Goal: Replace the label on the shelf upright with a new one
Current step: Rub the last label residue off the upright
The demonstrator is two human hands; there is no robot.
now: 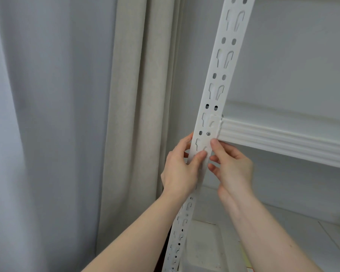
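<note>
A white slotted upright (214, 89) rises beside a beige curtain (133, 114), with a shelf beam (283, 142) hooked on to its right. Both hands meet on the upright just below the beam: the left hand (180, 169) wraps its left edge, thumb pressed to the face, and the right hand (232, 165) touches the right edge with curled fingers. No label is distinguishable (white on white, perhaps under the thumbs), so I cannot tell whether either hand pinches one; the work looks mid-step, peeling or pressing.
</note>
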